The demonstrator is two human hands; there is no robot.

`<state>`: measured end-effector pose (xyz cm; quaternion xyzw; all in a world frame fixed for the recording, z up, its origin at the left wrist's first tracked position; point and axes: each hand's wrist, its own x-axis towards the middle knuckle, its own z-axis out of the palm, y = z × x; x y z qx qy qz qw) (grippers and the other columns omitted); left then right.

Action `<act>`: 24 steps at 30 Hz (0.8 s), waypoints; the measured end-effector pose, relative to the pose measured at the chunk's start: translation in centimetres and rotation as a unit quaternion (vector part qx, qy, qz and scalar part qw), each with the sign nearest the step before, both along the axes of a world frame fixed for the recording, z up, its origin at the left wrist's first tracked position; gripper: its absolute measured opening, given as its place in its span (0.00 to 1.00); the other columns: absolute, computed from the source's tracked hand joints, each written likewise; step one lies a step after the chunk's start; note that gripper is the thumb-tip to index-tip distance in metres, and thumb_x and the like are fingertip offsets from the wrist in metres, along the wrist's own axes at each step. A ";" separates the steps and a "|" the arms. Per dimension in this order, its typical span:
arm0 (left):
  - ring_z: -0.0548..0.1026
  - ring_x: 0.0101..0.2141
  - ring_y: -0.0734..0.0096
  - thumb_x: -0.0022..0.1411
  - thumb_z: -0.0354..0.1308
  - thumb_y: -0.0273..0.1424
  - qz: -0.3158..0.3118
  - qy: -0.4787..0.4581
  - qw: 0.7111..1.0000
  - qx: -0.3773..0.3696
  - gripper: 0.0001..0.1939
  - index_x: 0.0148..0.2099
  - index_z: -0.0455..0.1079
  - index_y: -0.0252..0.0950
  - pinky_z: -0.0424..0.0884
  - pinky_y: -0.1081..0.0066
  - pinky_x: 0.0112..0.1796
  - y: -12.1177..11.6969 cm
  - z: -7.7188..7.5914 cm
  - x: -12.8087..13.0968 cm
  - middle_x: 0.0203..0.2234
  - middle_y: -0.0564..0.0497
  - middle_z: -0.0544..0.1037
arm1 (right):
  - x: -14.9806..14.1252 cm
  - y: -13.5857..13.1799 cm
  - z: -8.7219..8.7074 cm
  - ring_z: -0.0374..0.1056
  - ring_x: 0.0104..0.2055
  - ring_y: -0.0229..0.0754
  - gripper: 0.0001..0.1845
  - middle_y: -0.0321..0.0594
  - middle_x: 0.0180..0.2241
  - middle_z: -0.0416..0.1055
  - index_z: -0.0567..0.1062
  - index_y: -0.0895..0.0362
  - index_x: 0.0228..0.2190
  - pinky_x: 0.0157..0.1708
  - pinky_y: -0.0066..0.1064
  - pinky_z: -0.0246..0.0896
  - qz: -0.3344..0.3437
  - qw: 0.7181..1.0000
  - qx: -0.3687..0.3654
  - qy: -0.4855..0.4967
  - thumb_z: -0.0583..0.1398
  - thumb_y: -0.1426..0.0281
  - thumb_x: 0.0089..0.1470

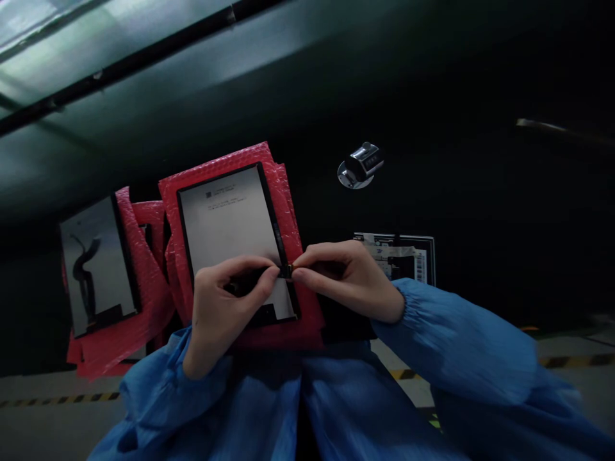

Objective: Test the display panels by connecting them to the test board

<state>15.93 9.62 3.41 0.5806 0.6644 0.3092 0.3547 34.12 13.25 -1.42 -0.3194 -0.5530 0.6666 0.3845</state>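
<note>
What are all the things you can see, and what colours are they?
screens: 2, grey with black edges, middle and left
wrap: several sheets, pink, under the screens
curvy shape: 1, black, on left screen
small part: 1, dark and gold, between fingertips
gadget: 1, silver, beyond right hand
board: 1, mixed colours, partly behind right hand
table: 1, black, underneath
streak: 1, pale, far right, blurred
bar: 1, black, top left
floor stripes: yellow and black, bottom
sleeves: 2, blue, bottom
left hand, right hand: 2, bare, middle
</note>
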 end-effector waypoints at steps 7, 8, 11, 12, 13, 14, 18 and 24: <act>0.78 0.24 0.71 0.58 0.64 0.32 0.002 0.018 1.000 0.010 0.05 0.31 0.79 0.39 0.73 0.75 0.25 -0.1 0.0 -0.2 0.25 0.55 0.82 | 0.1 -0.1 0.0 0.71 0.29 0.35 0.09 0.38 0.28 0.77 0.81 0.59 0.31 0.27 0.25 0.66 0.003 1.000 0.000 -0.010 0.66 0.65 0.55; 0.78 0.24 0.71 0.58 0.64 0.32 0.002 0.018 1.000 0.011 0.05 0.31 0.79 0.38 0.73 0.75 0.25 -0.1 0.0 -0.1 0.25 0.55 0.82 | 0.1 -0.2 0.0 0.71 0.28 0.35 0.09 0.37 0.28 0.77 0.81 0.59 0.31 0.27 0.24 0.66 0.002 1.000 0.000 -0.008 0.66 0.65 0.54; 0.77 0.23 0.73 0.58 0.63 0.32 -0.003 0.022 1.000 0.008 0.05 0.31 0.79 0.39 0.73 0.75 0.26 -0.1 0.0 -0.1 0.25 0.55 0.81 | 0.1 -0.2 0.0 0.70 0.27 0.33 0.08 0.36 0.27 0.77 0.81 0.59 0.30 0.27 0.23 0.65 -0.002 1.000 0.003 -0.008 0.67 0.66 0.53; 0.77 0.23 0.73 0.58 0.64 0.32 -0.008 0.024 1.000 0.007 0.04 0.31 0.78 0.39 0.72 0.76 0.25 -0.1 0.1 -0.1 0.24 0.56 0.81 | 0.0 -0.2 0.0 0.70 0.27 0.33 0.08 0.36 0.27 0.76 0.81 0.59 0.30 0.26 0.23 0.65 -0.004 1.000 0.005 -0.011 0.67 0.66 0.53; 0.76 0.22 0.74 0.58 0.64 0.31 -0.014 0.028 1.000 0.005 0.04 0.31 0.78 0.39 0.72 0.76 0.25 0.0 0.1 -0.1 0.24 0.56 0.81 | 0.0 -0.2 0.0 0.70 0.27 0.34 0.09 0.37 0.27 0.77 0.81 0.60 0.30 0.26 0.23 0.64 -0.006 1.000 0.007 -0.016 0.67 0.66 0.53; 0.76 0.22 0.74 0.57 0.64 0.31 -0.020 0.030 0.999 0.004 0.04 0.30 0.78 0.39 0.71 0.77 0.24 0.0 0.2 -0.1 0.23 0.57 0.81 | 0.0 -0.2 0.0 0.70 0.27 0.34 0.09 0.37 0.27 0.77 0.81 0.60 0.29 0.26 0.23 0.64 -0.007 1.000 0.010 -0.021 0.67 0.66 0.53; 0.75 0.22 0.74 0.57 0.63 0.31 -0.038 0.034 0.999 -0.004 0.05 0.30 0.78 0.38 0.71 0.76 0.24 0.0 0.2 -0.3 0.23 0.56 0.80 | 0.0 -0.2 -0.1 0.71 0.27 0.35 0.07 0.38 0.27 0.77 0.81 0.60 0.30 0.26 0.24 0.64 -0.011 0.999 0.026 -0.041 0.65 0.68 0.54; 0.74 0.21 0.75 0.58 0.63 0.32 -0.043 0.045 0.998 0.005 0.05 0.30 0.78 0.39 0.69 0.76 0.24 -0.1 0.0 -0.5 0.23 0.56 0.80 | 0.0 -0.2 -0.1 0.69 0.25 0.34 0.06 0.37 0.26 0.77 0.81 0.59 0.29 0.23 0.23 0.62 -0.016 0.998 0.035 -0.046 0.65 0.69 0.53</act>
